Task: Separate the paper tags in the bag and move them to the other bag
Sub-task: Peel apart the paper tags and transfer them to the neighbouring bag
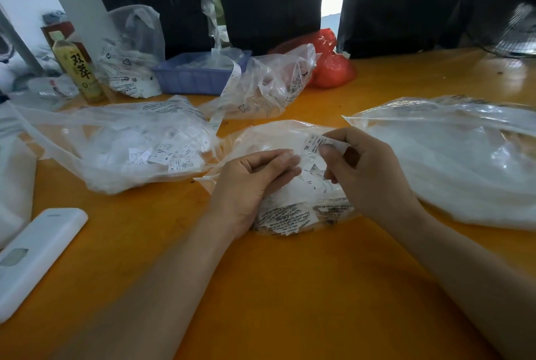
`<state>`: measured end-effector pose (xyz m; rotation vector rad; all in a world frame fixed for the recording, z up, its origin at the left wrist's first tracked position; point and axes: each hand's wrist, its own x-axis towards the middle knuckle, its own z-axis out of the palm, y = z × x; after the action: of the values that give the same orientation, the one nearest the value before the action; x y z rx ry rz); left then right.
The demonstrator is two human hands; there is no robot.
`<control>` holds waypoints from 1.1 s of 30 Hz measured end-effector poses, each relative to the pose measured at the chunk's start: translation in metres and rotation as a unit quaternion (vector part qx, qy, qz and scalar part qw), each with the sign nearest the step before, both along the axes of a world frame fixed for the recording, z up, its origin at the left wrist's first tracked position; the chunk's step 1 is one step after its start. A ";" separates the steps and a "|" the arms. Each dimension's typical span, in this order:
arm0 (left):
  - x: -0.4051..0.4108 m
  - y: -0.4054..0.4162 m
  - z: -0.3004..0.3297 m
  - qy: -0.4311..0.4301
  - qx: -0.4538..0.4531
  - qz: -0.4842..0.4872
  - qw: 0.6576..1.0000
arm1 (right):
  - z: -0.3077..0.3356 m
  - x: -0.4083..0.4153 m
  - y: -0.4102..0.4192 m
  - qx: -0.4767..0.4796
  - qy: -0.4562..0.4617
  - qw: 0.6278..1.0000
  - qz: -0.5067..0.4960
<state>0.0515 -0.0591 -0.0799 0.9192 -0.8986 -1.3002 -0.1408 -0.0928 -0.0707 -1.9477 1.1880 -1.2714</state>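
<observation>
right hand (362, 168) pinching an XL tag (314, 143) over the middle bag (278, 214), prob to peel it free | left hand (249, 182) curled, fingertips on the tag's lower end, bracing | sorted-tags bag (121, 142) just left of middle bag, easy drop

Two hands work at the centre: the left hand (249, 182) and the right hand (368, 174). Five clear plastic bags lie around, from 9 to 3 o'clock. One red bag (330, 66) sits at 1 o'clock, one blue tray (197, 78) at 11, one bottle (78, 69) at 10, one white case (34, 255) at 8.
</observation>
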 end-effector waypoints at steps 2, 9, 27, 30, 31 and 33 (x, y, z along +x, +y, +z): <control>0.000 0.000 0.000 -0.007 -0.002 0.002 1.000 | -0.002 0.001 0.000 -0.007 0.045 0.999 -0.003; -0.002 0.001 0.000 -0.063 -0.006 0.011 0.998 | -0.005 0.003 -0.003 -0.040 0.107 0.993 -0.002; -0.005 0.008 0.005 -0.186 -0.038 0.058 0.980 | -0.003 0.004 0.002 0.053 -0.031 0.998 0.032; -0.006 0.006 0.006 -0.134 -0.022 0.069 0.988 | 0.000 0.002 0.001 0.050 -0.057 0.997 0.012; -0.006 0.006 0.006 -0.127 -0.021 0.069 0.989 | 0.000 0.002 0.002 0.049 -0.051 0.997 0.015; -0.006 0.006 0.006 -0.124 -0.025 0.064 0.990 | 0.001 0.003 0.006 0.043 -0.035 0.998 0.035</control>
<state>0.0453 -0.0531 -0.0743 1.0962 -1.0418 -1.0647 -0.1380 -0.0872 -0.0695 -1.8508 1.1127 -1.2219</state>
